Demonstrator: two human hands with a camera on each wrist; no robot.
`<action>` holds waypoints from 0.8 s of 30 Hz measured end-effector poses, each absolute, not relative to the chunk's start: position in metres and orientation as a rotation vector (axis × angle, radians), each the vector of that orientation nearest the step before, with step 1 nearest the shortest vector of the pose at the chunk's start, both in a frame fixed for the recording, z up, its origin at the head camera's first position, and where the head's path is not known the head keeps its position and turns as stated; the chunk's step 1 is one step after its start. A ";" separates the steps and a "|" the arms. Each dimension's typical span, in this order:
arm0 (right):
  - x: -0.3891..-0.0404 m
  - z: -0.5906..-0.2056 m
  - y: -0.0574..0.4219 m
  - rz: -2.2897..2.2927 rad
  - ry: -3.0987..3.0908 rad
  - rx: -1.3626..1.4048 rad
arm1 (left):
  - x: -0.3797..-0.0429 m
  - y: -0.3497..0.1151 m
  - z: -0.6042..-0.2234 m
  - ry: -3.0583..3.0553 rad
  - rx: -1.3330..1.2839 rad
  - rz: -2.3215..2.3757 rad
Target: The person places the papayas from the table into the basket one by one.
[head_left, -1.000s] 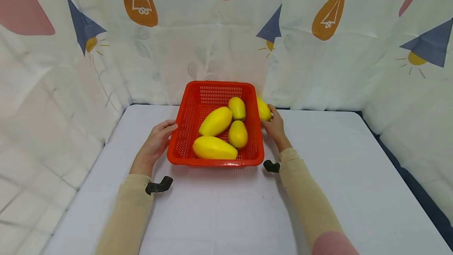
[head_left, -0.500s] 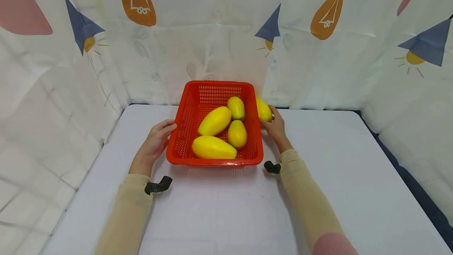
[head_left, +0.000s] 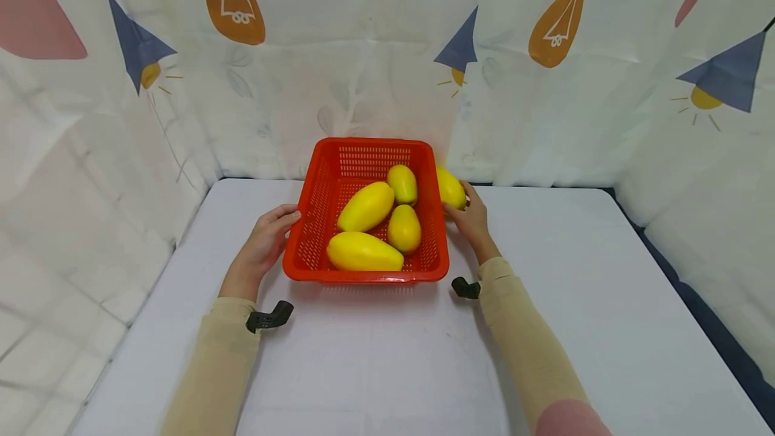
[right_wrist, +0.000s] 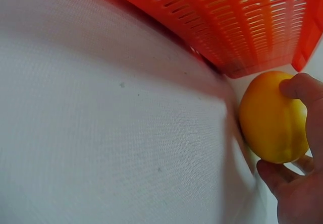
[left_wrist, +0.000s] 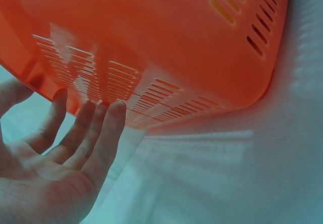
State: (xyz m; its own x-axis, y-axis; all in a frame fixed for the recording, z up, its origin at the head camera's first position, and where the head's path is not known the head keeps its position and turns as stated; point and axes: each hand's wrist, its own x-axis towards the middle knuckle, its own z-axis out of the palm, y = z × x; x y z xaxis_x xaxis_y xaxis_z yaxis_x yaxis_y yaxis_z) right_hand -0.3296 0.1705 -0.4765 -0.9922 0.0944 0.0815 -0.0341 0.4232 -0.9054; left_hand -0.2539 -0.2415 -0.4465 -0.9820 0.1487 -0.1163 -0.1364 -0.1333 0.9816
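A red plastic basket [head_left: 366, 277] with slotted walls stands on the white table, holding several yellow mangoes [head_left: 365, 251]. At its left side is my left hand [head_left: 264, 242]. In the left wrist view that hand's fingertips [left_wrist: 117, 109] touch the slotted wall, fairly straight and spread, with the palm away from the basket. Beyond the basket's right wall, my right hand [head_left: 473, 221] grips another yellow mango [head_left: 451, 190]. The right wrist view shows this mango [right_wrist: 272, 118] low beside the basket's outer wall, thumb and fingers on opposite sides; part of it is hidden by the hand.
White cloth covers the table [head_left: 387, 362]. Behind it hangs a pale curtain [head_left: 375, 86] printed with lamps and bulbs, close to the basket's far rim. A black wrist mount [head_left: 270, 317] sits on the left sleeve and a similar black mount [head_left: 465, 288] on the right.
Both hands, the basket and the mangoes keep the same arrangement. The whole head view has shifted very slightly leftward.
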 end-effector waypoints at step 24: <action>-0.319 -0.478 0.175 1.594 -2.535 -0.091 | -0.254 -0.242 -0.447 1.911 0.044 2.241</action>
State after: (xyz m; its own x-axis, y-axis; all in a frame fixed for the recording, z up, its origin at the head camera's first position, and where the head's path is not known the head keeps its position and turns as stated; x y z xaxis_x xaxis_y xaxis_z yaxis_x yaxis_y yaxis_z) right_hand -0.3188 0.1746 -0.4779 -0.9875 0.1286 0.0906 -0.0260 0.4346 -0.9002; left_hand -0.2541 -0.2424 -0.4470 -0.9805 0.1671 -0.1034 -0.1285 -0.1471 0.9807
